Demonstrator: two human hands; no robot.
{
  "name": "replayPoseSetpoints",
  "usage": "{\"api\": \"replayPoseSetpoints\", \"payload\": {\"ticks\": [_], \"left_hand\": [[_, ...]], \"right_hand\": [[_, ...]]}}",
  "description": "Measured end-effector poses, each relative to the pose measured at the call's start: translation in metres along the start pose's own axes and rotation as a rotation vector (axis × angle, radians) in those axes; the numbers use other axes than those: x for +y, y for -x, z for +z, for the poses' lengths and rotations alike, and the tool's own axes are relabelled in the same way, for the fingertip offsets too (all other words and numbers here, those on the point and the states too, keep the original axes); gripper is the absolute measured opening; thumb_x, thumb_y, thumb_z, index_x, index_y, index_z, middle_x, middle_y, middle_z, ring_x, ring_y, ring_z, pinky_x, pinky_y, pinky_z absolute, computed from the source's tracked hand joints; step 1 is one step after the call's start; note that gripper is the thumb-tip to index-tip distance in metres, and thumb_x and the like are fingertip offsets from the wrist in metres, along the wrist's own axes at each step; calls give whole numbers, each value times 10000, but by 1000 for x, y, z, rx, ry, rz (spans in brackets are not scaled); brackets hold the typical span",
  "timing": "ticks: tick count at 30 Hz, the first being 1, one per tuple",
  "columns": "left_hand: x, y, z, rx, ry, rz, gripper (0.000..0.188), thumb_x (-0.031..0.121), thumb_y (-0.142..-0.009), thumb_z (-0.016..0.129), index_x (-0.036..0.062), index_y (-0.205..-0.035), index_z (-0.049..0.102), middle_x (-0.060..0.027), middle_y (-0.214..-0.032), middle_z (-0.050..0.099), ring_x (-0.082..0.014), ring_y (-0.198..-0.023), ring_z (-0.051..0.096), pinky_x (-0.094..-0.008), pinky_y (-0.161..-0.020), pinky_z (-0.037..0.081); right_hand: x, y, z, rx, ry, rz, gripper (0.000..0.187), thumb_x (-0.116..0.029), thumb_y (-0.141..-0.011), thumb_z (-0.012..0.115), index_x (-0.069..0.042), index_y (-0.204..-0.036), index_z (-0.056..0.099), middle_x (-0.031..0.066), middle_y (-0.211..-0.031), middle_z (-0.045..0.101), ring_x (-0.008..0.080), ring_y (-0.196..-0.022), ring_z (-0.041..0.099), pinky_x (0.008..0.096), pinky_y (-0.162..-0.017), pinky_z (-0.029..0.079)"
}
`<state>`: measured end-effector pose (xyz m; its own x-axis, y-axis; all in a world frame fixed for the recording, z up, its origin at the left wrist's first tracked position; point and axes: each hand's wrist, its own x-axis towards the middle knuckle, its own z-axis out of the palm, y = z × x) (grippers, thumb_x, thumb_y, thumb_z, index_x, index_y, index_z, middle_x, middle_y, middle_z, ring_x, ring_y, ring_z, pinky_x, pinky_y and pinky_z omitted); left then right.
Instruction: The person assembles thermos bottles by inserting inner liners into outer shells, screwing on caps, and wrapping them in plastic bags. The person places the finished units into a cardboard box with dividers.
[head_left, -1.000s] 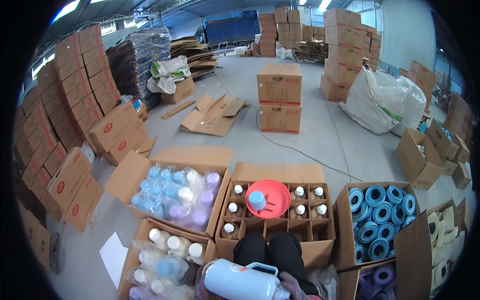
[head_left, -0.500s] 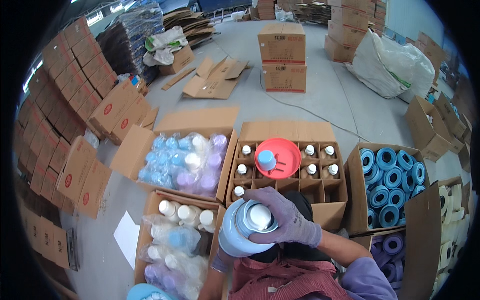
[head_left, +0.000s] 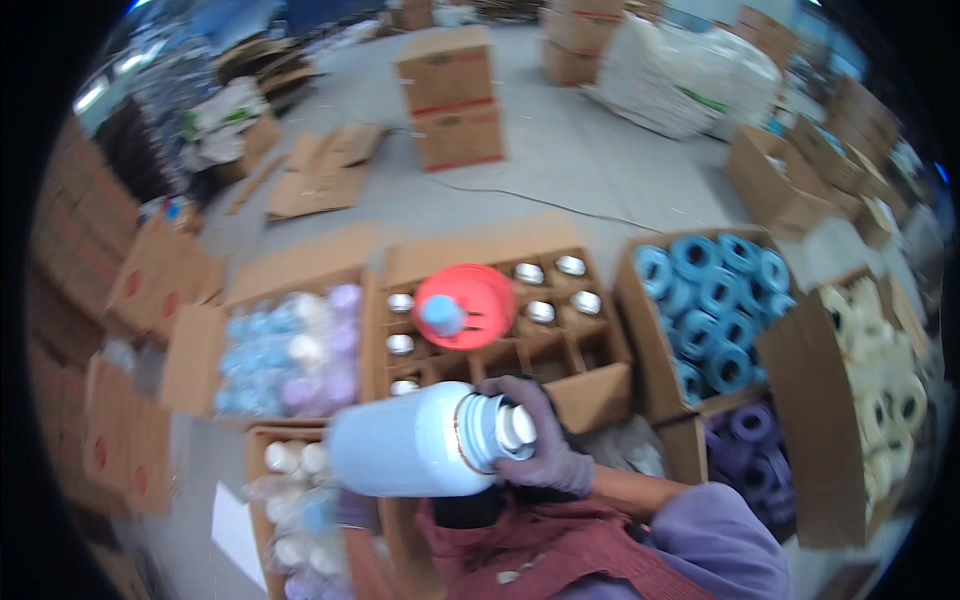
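A light blue thermos flask (head_left: 410, 440) lies tilted nearly sideways in front of me, its neck toward the right. My right hand (head_left: 548, 450), in a grey-purple glove, is closed around the neck end, beside the pale stopper (head_left: 516, 428). My left hand (head_left: 357, 508), gloved too, holds the flask from below; its fingers are hidden behind the body. Just beyond the flask, a red round tray (head_left: 490, 300) carries a light blue cup (head_left: 442, 315) and some small dark sticks. It rests on a divided carton (head_left: 590, 400) with several silver-topped bottles in its compartments.
At left stand a carton of bagged blue, white and purple cups (head_left: 290, 350) and one of bagged white-topped pieces (head_left: 290, 500). At right are cartons of blue rings (head_left: 718, 290), purple rings (head_left: 750, 450) and cream rings (head_left: 870, 370). Two stacked cartons (head_left: 455, 100) stand farther off.
The flask has gone from upright to tipped sideways, its neck swinging right. My right hand has moved from over its top to the neck's right side. The whole view has shifted and blurred.
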<state>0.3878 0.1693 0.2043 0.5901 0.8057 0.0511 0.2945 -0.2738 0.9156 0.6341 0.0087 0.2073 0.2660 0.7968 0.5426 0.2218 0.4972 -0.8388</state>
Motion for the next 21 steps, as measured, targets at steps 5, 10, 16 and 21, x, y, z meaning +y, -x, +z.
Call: {"api": "replayPoseSetpoints", "payload": {"ticks": [5, 10, 16, 21], "left_hand": [[75, -69, 1, -488, -606, 56, 372, 240, -840, 736, 142, -1189, 651, -159, -1068, 688, -306, -967, 688, -406, -840, 538], [55, -75, 100, -849, -955, 227, 228, 336, -893, 625, 145, -999, 688, -141, -883, 655, -334, -846, 662, -435, -748, 516], [62, -59, 99, -685, -790, 210, 298, 422, -881, 660, 168, -1028, 713, -108, -844, 654, -302, -768, 667, -410, -701, 518], [48, -57, 103, -508, -522, 245, 267, 281, -857, 680, 40, -967, 716, -171, -814, 688, -327, -747, 677, -393, -673, 524]], "right_hand": [[26, 130, -3, -252, 358, 175, 566, -211, -888, 664, 6, -1364, 450, 230, -1230, 568, 390, -1192, 534, 447, -1049, 414], [-11, 123, -103, -58, 495, 346, 205, -185, -923, 624, -51, -1077, 640, 138, -963, 662, 314, -905, 658, 403, -795, 535], [83, 158, -325, 327, 1104, 982, 399, -342, -839, 653, -67, -1128, 668, 186, -1205, 642, 350, -1146, 601, 440, -965, 488], [129, 281, -485, 514, 1462, 1448, 842, -297, -802, 620, -118, -1549, 276, 176, -1616, 225, 364, -1502, 164, 477, -1219, 165]]}}
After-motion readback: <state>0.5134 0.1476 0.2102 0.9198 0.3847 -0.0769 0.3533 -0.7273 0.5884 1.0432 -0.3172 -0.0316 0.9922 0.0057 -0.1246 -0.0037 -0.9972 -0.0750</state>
